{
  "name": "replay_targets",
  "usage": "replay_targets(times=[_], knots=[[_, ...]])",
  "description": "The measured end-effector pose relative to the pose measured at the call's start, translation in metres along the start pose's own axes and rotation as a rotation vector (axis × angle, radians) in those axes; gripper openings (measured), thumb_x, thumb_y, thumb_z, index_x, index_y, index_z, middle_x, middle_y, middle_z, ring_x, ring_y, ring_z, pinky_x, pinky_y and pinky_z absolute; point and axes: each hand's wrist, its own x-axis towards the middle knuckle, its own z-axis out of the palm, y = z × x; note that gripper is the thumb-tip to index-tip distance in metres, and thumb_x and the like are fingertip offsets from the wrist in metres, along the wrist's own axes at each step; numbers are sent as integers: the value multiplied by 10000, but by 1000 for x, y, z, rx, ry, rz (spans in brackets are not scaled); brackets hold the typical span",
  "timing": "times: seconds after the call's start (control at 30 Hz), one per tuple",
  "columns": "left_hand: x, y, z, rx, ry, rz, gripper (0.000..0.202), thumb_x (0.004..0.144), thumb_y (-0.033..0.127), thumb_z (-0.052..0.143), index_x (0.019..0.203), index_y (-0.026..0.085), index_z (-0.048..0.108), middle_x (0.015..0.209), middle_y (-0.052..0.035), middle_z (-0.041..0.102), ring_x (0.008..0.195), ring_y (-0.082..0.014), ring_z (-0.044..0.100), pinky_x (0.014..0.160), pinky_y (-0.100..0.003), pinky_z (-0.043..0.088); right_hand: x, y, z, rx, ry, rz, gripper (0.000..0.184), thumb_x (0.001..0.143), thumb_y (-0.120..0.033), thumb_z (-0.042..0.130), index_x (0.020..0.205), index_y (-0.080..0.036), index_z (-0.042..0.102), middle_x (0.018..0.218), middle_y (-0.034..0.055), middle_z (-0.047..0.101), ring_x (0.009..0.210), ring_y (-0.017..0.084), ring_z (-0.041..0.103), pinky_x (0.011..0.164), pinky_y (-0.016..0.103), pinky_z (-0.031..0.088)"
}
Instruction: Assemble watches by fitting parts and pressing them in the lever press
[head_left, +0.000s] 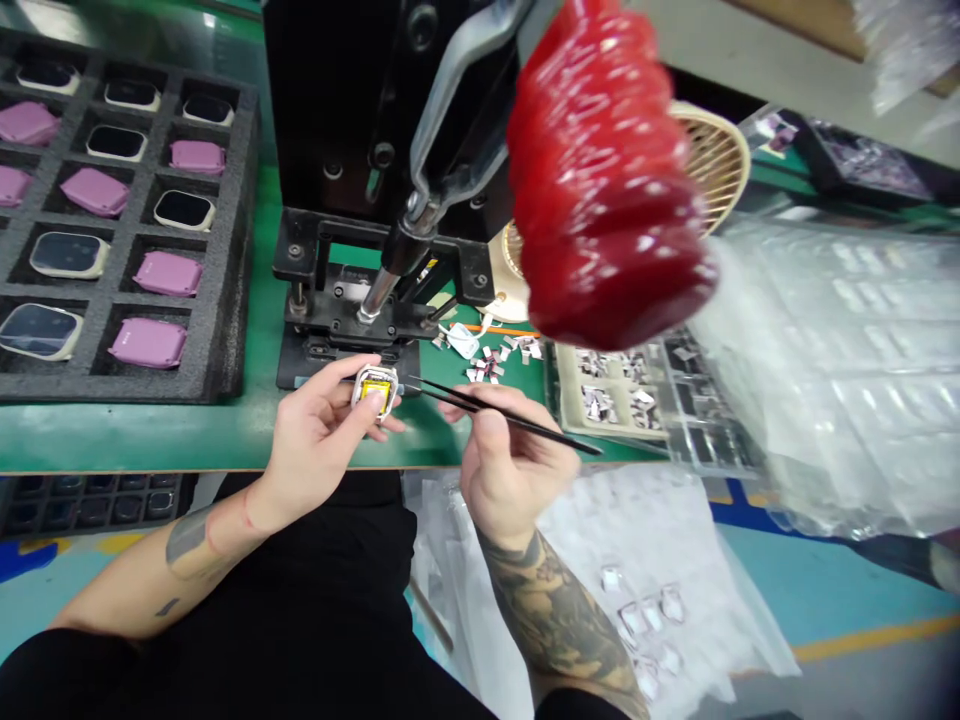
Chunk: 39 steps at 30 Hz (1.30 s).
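Between the thumb and fingers of my left hand (319,425) is an opened watch case (376,378) with a white rim and a yellow part inside. My left thumb lies on its lower edge. My right hand (517,455) is closed around black tweezers (517,418). Their tips point left and end just beside the right edge of the case, near a small pale piece; whether they grip it I cannot make out. Both hands are above the front of the green bench, before the black base (341,345) of a press.
The press's red ribbed handle (607,190) hangs over the bench. A grey foam tray (127,385) of watch cases stands left. Small loose pieces (487,365) lie behind the tweezers. A sorting box (574,405), clear plastic trays (847,390) and a cream fan (724,160) are right.
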Motion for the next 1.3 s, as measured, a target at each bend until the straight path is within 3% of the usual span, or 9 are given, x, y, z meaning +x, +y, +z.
replay_targets(times=[0.2,0.37,0.43,0.53,0.6,0.77,0.93,1.17,1.3], knots=[[2,4,-5,-60,-13,-42,496,1097,485,780,1445,135,733,1139,-155,895,903,-280,906,760,-343,761,1,-6,-8,143,-164,264,235,1029,-439,836,1042,-208,796,937,68,826,687,175,782,595,297,658],[2,7,-9,57,40,-88,484,1032,394,879,1431,162,735,1090,-122,899,898,-277,903,768,-328,759,46,-61,-94,149,-298,35,372,1015,-427,822,780,-234,606,561,-47,555,425,115,500,438,264,464],[0,8,-10,119,19,-74,476,1051,414,853,1445,175,732,1108,-113,899,918,-270,902,810,-342,765,79,-76,-135,-124,-123,-185,390,1002,-446,850,751,-238,636,569,-30,567,442,129,510,460,299,471],[-4,8,-10,205,-11,-62,532,1059,441,838,1512,201,694,1125,-97,899,929,-253,898,850,-346,768,119,-75,-175,-553,453,-510,173,1026,-377,852,963,-222,810,808,51,755,639,175,695,610,345,562],[-5,9,-10,242,-27,-64,565,1057,460,836,1538,214,671,1141,-91,898,943,-248,896,858,-348,769,123,-66,-178,-723,543,-627,170,1059,-379,813,1112,-220,842,993,79,809,809,218,771,713,388,613],[-3,10,-6,349,-104,-87,377,1059,519,814,1263,202,793,1184,-100,888,949,-256,887,818,-349,765,67,-39,-142,-1206,-56,-661,219,1102,-209,712,1301,-243,797,1105,80,830,1002,233,769,856,417,619],[-4,2,-4,425,-154,-54,372,1077,516,787,1303,219,789,1217,-89,883,1001,-260,877,861,-370,752,37,-21,-124,-1579,-623,-688,259,1123,-118,600,1323,-165,757,1099,102,818,1083,250,710,946,443,533],[-8,-9,-12,471,-172,-38,446,1090,507,765,1444,246,694,1291,-101,860,1089,-300,870,943,-430,730,122,-9,-155,-1587,-368,-424,312,1123,-151,543,1279,-226,803,1207,118,799,1091,277,624,908,438,439],[-7,-10,-14,448,-188,-53,346,1089,495,767,1319,264,650,1230,-86,868,1082,-296,870,932,-406,710,178,8,-166,-1533,-486,-227,335,1065,-138,593,1252,-233,854,1226,132,788,1122,293,617,937,439,457]])
